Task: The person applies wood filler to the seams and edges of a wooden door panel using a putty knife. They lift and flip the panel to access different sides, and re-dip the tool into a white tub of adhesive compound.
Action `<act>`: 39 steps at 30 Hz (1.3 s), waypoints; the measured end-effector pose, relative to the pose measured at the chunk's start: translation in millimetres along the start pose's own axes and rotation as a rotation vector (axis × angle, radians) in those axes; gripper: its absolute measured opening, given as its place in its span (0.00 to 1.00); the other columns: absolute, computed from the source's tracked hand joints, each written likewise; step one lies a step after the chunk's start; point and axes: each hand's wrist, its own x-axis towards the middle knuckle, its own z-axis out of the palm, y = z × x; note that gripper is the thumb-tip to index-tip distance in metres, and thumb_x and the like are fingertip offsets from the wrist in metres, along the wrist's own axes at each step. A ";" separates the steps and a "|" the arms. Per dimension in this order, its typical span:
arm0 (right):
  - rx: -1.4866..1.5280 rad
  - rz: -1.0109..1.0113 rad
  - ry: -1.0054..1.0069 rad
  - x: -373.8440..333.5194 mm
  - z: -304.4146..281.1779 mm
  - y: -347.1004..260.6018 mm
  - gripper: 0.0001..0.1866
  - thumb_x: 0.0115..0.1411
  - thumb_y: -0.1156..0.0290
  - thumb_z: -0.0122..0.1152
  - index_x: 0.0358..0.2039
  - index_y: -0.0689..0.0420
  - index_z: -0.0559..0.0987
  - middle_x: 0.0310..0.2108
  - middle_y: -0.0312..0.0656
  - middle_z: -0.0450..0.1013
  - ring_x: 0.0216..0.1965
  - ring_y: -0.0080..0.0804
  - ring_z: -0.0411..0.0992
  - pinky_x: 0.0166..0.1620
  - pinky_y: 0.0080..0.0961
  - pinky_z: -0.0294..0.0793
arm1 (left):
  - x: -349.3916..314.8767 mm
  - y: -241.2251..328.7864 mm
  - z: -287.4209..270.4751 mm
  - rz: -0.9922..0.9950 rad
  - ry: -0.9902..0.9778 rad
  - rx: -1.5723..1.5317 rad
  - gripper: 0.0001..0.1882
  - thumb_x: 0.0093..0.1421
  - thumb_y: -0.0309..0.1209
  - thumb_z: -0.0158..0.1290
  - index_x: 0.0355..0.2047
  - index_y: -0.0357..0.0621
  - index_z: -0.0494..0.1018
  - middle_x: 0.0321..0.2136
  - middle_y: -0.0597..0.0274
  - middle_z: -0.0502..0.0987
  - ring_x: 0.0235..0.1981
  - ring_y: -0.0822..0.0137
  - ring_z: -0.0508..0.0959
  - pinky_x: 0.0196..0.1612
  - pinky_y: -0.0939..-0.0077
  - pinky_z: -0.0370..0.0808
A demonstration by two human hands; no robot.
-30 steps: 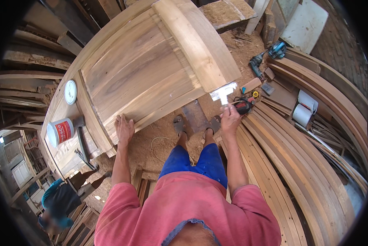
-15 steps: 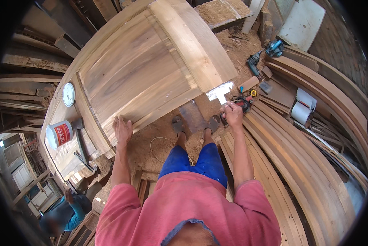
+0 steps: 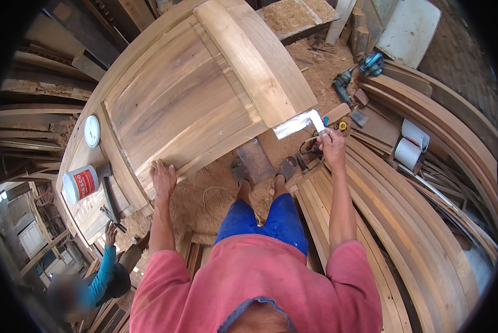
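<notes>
A large panelled wooden door [image 3: 176, 89] lies flat in front of me. My left hand [image 3: 163, 176] rests on its near edge, fingers spread flat on the wood. Past the right end of the near edge, my right hand [image 3: 332, 143] is closed round the handle of a paintbrush [image 3: 318, 120]. The brush's white-coated head meets the far right end of a wet white strip [image 3: 291, 125] on the door's end. On the left part of the door stand a white tub with a red label [image 3: 81, 184] and its round lid [image 3: 92, 131]. A hammer [image 3: 109, 193] lies beside the tub.
At the lower left a co-worker in a teal sleeve [image 3: 101, 283] reaches a hand [image 3: 111, 233] to the door's edge by the hammer. Long planks [image 3: 388, 211] are stacked on the right. A teal power tool [image 3: 344, 83] and a yellow tape measure [image 3: 343, 126] lie beyond my right hand.
My right hand has moved right and slightly up with the paintbrush, whose head now sits at the strip's right end. The co-worker's arm has reached up toward the door. My left hand has hardly moved.
</notes>
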 end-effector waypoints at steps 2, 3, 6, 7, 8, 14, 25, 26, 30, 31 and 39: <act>-0.042 0.006 -0.037 2.7 7.2 6.1 0.16 0.63 0.70 0.49 0.42 0.70 0.79 0.26 0.51 0.79 0.22 0.38 0.77 0.31 0.31 0.75 | -0.2 3.9 0.7 -0.013 -0.007 0.005 0.32 0.61 0.37 0.53 0.58 0.24 0.61 0.57 0.20 0.62 0.58 0.29 0.64 0.64 0.47 0.58; -0.063 0.008 -0.052 2.8 13.6 9.5 0.16 0.63 0.70 0.49 0.42 0.70 0.78 0.26 0.51 0.79 0.23 0.38 0.77 0.31 0.31 0.76 | 2.7 7.3 0.6 -0.017 -0.008 0.006 0.32 0.61 0.37 0.53 0.58 0.24 0.61 0.57 0.20 0.62 0.59 0.29 0.64 0.64 0.47 0.58; -0.265 -0.198 -0.036 -16.3 45.5 8.2 0.16 0.63 0.70 0.48 0.43 0.66 0.80 0.29 0.56 0.78 0.32 0.51 0.78 0.37 0.42 0.75 | 2.2 4.1 2.5 0.014 0.012 -0.017 0.32 0.61 0.37 0.52 0.58 0.23 0.61 0.56 0.19 0.63 0.60 0.28 0.63 0.65 0.47 0.57; -0.356 -0.201 -0.043 -26.5 60.6 9.5 0.16 0.63 0.69 0.48 0.42 0.64 0.80 0.30 0.58 0.77 0.35 0.55 0.77 0.39 0.44 0.75 | 4.3 4.8 3.5 -0.001 -0.004 -0.012 0.32 0.61 0.37 0.51 0.58 0.23 0.61 0.56 0.19 0.63 0.60 0.29 0.62 0.65 0.47 0.57; -0.408 -0.211 -0.097 -36.6 73.6 -4.1 0.16 0.63 0.67 0.49 0.42 0.63 0.81 0.31 0.57 0.78 0.35 0.55 0.77 0.40 0.44 0.75 | 3.1 2.2 4.6 -0.027 -0.018 -0.004 0.32 0.61 0.37 0.51 0.58 0.22 0.61 0.56 0.19 0.63 0.60 0.29 0.62 0.65 0.47 0.56; 0.112 0.027 -0.258 -42.5 68.6 -38.7 0.18 0.62 0.66 0.51 0.43 0.65 0.80 0.33 0.54 0.79 0.34 0.50 0.79 0.40 0.40 0.77 | 4.5 6.9 0.2 -0.121 -0.070 0.009 0.33 0.62 0.39 0.50 0.59 0.22 0.60 0.58 0.19 0.61 0.61 0.29 0.61 0.65 0.47 0.55; -0.342 -0.325 -0.055 42.5 -37.3 23.6 0.11 0.61 0.70 0.55 0.38 0.62 0.82 0.32 0.53 0.78 0.36 0.51 0.78 0.40 0.38 0.75 | 19.2 32.1 0.9 -0.255 -0.018 -0.076 0.25 0.66 0.38 0.46 0.55 0.29 0.67 0.56 0.29 0.67 0.58 0.37 0.67 0.64 0.47 0.56; -0.373 -0.404 -0.020 50.2 -37.1 22.0 0.11 0.61 0.71 0.56 0.38 0.62 0.82 0.32 0.53 0.78 0.37 0.52 0.77 0.40 0.39 0.75 | 25.5 33.3 4.8 -0.263 0.028 -0.047 0.22 0.67 0.37 0.44 0.52 0.29 0.69 0.55 0.31 0.69 0.57 0.40 0.69 0.65 0.48 0.55; -0.497 -0.479 -0.063 53.8 -33.2 12.5 0.09 0.60 0.72 0.56 0.36 0.63 0.82 0.33 0.54 0.78 0.36 0.53 0.76 0.40 0.41 0.75 | 43.1 13.3 59.8 -0.115 0.309 0.076 0.30 0.69 0.41 0.40 0.60 0.24 0.58 0.61 0.26 0.61 0.65 0.37 0.58 0.68 0.48 0.49; -0.469 -0.493 -0.135 49.0 -32.0 15.2 0.09 0.60 0.73 0.57 0.37 0.63 0.82 0.33 0.54 0.78 0.36 0.53 0.76 0.40 0.40 0.75 | 44.3 14.7 60.9 -0.126 0.304 0.084 0.31 0.69 0.42 0.39 0.61 0.24 0.57 0.62 0.26 0.59 0.66 0.37 0.56 0.69 0.49 0.48; -0.379 -0.750 -0.083 45.8 -17.4 20.1 0.09 0.57 0.76 0.59 0.38 0.63 0.80 0.29 0.50 0.78 0.30 0.49 0.77 0.34 0.38 0.75 | 38.8 17.6 63.4 -0.141 0.278 0.043 0.33 0.72 0.48 0.34 0.66 0.33 0.54 0.68 0.37 0.53 0.69 0.39 0.50 0.70 0.51 0.45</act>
